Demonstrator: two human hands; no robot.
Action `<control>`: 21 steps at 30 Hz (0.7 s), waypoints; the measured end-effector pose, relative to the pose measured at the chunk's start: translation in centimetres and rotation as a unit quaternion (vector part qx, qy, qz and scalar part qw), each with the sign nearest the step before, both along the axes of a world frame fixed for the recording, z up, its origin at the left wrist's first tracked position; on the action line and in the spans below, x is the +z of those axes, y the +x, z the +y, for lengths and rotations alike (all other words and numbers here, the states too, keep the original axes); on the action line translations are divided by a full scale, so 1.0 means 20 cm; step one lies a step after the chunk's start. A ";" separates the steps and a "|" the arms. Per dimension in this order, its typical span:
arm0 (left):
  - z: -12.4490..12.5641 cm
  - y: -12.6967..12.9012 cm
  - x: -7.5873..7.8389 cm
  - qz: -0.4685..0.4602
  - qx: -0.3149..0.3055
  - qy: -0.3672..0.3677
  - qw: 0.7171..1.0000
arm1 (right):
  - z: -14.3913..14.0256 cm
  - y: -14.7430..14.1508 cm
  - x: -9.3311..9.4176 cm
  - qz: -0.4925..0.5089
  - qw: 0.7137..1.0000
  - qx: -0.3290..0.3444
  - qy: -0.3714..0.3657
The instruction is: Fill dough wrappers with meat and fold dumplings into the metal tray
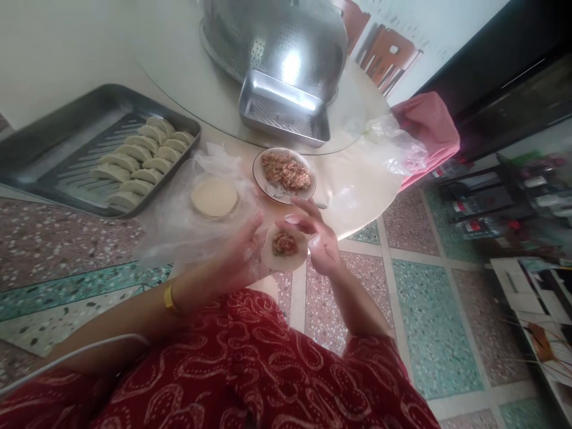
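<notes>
The round pale table point(357, 196) sits over a speckled tile floor, with a metal tray point(53, 161) of folded dumplings point(134, 167) off to your left. Your left hand point(243, 256) cups a round wrapper point(285, 249) loaded with meat filling point(285, 243), fingers curled under it. Your right hand point(315, 235) hovers loosely open at its edge. That mound looks generous; pinch carelessly and filling could squeeze out or tear the dough above the floor.
</notes>
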State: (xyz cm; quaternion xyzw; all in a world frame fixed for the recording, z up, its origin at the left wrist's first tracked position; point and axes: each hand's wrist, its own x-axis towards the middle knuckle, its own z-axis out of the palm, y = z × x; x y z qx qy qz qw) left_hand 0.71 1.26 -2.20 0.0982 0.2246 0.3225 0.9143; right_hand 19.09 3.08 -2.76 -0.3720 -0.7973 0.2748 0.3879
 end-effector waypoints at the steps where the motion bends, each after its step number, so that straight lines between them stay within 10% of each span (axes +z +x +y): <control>1: 0.00 0.00 0.00 0.004 0.004 -0.004 1.000 | 0.00 0.00 0.00 -0.007 1.000 0.011 0.003; 21: -0.07 -0.11 0.08 -0.055 0.039 0.037 0.997 | -0.05 0.01 0.01 -0.035 0.989 -0.046 0.139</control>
